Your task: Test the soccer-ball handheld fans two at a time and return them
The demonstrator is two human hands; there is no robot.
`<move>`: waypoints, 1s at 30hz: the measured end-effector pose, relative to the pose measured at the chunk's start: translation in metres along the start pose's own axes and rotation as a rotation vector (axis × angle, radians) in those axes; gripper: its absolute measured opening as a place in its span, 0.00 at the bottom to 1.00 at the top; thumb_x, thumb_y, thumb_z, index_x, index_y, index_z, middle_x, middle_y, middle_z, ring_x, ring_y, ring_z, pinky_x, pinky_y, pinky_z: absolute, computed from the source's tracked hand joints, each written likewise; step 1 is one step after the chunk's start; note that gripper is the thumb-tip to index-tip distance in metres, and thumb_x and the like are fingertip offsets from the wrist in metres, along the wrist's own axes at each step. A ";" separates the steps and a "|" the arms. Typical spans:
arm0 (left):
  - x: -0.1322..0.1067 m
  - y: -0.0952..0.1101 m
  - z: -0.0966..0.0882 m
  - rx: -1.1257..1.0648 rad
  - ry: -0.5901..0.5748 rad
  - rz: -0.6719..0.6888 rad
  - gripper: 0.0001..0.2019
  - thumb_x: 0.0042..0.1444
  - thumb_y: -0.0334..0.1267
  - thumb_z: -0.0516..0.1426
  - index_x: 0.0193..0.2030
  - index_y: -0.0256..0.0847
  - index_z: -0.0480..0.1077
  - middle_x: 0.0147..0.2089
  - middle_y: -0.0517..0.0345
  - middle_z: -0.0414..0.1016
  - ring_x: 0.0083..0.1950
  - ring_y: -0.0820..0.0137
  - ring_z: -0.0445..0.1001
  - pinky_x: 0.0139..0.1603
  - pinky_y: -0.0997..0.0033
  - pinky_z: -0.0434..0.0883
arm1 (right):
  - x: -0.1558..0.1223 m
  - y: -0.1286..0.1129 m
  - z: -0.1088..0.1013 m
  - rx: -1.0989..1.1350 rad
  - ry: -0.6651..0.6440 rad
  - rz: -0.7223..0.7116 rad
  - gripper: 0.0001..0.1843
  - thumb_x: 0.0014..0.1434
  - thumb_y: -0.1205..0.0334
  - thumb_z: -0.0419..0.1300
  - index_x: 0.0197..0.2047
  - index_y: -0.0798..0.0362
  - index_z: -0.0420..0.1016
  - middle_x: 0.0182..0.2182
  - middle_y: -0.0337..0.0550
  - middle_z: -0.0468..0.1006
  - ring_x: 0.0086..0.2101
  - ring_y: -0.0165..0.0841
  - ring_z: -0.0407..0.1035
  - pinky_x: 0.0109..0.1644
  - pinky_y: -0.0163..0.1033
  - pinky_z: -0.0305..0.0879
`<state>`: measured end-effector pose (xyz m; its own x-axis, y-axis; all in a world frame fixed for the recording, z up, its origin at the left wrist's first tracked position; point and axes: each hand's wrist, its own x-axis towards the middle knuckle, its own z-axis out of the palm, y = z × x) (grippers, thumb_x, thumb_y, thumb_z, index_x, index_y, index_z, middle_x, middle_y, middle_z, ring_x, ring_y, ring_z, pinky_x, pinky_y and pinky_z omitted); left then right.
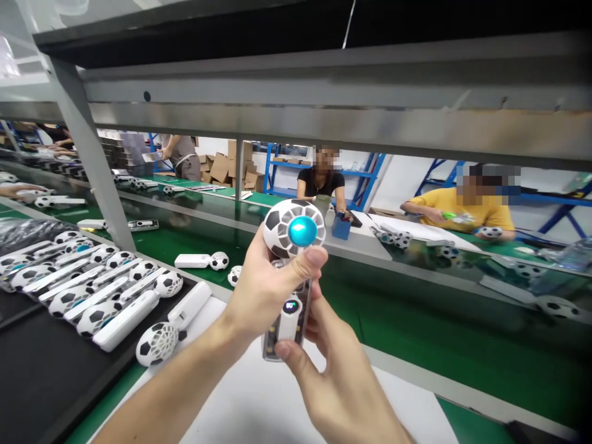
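Observation:
Held up in front of me is a handheld fan [289,316] with a round soccer-ball head, a blue centre and a lit display on its handle. My left hand [263,287] grips the fan at its neck, the thumb lying just under the blue centre. Around the lower handle is my right hand [324,364], its thumb pressed on the front near the bottom. Below them a white sheet [250,401] covers the bench. Another soccer-ball fan [157,343] lies to the left of my left forearm.
At left, a black tray [41,382] carries several soccer-ball fans in rows. A green conveyor belt [416,333] runs across, with more fans on it. A grey metal shelf frame [296,92] spans overhead, its post [87,142] at left. Co-workers sit across the belt.

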<state>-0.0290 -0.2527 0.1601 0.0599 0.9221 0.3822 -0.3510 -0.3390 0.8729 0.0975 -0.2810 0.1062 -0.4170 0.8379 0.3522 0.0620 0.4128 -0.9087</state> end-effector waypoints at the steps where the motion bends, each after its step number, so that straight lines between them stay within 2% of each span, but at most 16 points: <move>1: 0.000 0.000 0.000 0.006 0.008 0.001 0.24 0.48 0.54 0.68 0.43 0.42 0.66 0.29 0.61 0.74 0.24 0.72 0.74 0.26 0.73 0.73 | 0.002 0.000 -0.001 0.019 -0.023 -0.023 0.34 0.67 0.58 0.57 0.72 0.50 0.50 0.66 0.54 0.62 0.59 0.50 0.65 0.58 0.52 0.68; 3: 0.001 0.001 -0.002 0.031 0.023 -0.001 0.24 0.48 0.53 0.68 0.44 0.42 0.66 0.30 0.61 0.74 0.25 0.72 0.74 0.27 0.73 0.74 | 0.005 -0.001 -0.004 0.088 -0.091 -0.026 0.32 0.68 0.57 0.58 0.70 0.49 0.52 0.64 0.53 0.64 0.57 0.47 0.66 0.56 0.49 0.70; 7: 0.003 0.000 -0.006 0.035 0.027 -0.050 0.23 0.48 0.53 0.67 0.43 0.43 0.66 0.31 0.61 0.74 0.26 0.72 0.74 0.25 0.74 0.74 | 0.008 -0.003 -0.008 0.215 -0.181 0.028 0.36 0.67 0.53 0.60 0.72 0.45 0.49 0.62 0.50 0.66 0.55 0.43 0.67 0.51 0.44 0.72; 12: 0.004 -0.001 -0.006 0.017 0.017 -0.048 0.23 0.49 0.53 0.67 0.43 0.42 0.67 0.31 0.60 0.74 0.26 0.73 0.74 0.27 0.74 0.74 | 0.007 -0.004 -0.004 0.137 -0.035 -0.006 0.32 0.65 0.54 0.62 0.68 0.52 0.57 0.56 0.52 0.72 0.49 0.42 0.70 0.49 0.45 0.72; 14: 0.004 -0.002 -0.005 -0.012 0.011 -0.046 0.22 0.49 0.52 0.67 0.43 0.41 0.66 0.30 0.61 0.73 0.25 0.73 0.74 0.26 0.74 0.74 | 0.006 -0.005 -0.004 0.145 -0.043 0.001 0.32 0.64 0.56 0.63 0.67 0.51 0.58 0.54 0.51 0.73 0.48 0.42 0.71 0.48 0.44 0.72; 17: 0.008 -0.005 -0.006 -0.076 -0.014 -0.081 0.22 0.50 0.51 0.67 0.43 0.42 0.65 0.29 0.62 0.72 0.25 0.73 0.74 0.25 0.74 0.73 | 0.006 -0.005 -0.007 0.247 -0.100 0.071 0.33 0.65 0.57 0.63 0.69 0.48 0.56 0.57 0.49 0.71 0.51 0.41 0.70 0.50 0.44 0.72; 22: 0.015 -0.012 -0.009 -0.146 -0.025 -0.191 0.21 0.51 0.51 0.67 0.43 0.43 0.65 0.31 0.62 0.73 0.27 0.72 0.74 0.24 0.75 0.74 | 0.009 -0.003 -0.011 0.341 -0.134 0.122 0.38 0.67 0.57 0.61 0.73 0.45 0.47 0.64 0.50 0.63 0.57 0.42 0.64 0.57 0.48 0.68; 27: 0.020 -0.018 -0.009 -0.169 -0.007 -0.236 0.20 0.51 0.48 0.67 0.43 0.43 0.65 0.33 0.62 0.73 0.27 0.73 0.74 0.24 0.75 0.73 | 0.011 -0.002 -0.014 0.413 -0.171 0.156 0.32 0.65 0.58 0.63 0.68 0.43 0.58 0.58 0.47 0.67 0.56 0.41 0.62 0.54 0.45 0.68; 30: 0.021 -0.020 -0.009 -0.161 0.038 -0.294 0.23 0.49 0.50 0.68 0.43 0.43 0.65 0.32 0.62 0.73 0.24 0.74 0.74 0.22 0.75 0.72 | 0.013 0.001 -0.017 0.436 -0.176 0.186 0.30 0.63 0.59 0.65 0.65 0.44 0.61 0.53 0.46 0.70 0.50 0.39 0.65 0.47 0.42 0.69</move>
<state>-0.0290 -0.2248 0.1486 0.1471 0.9833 0.1068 -0.4668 -0.0261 0.8840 0.1073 -0.2637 0.1139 -0.5838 0.7945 0.1668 -0.2195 0.0433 -0.9746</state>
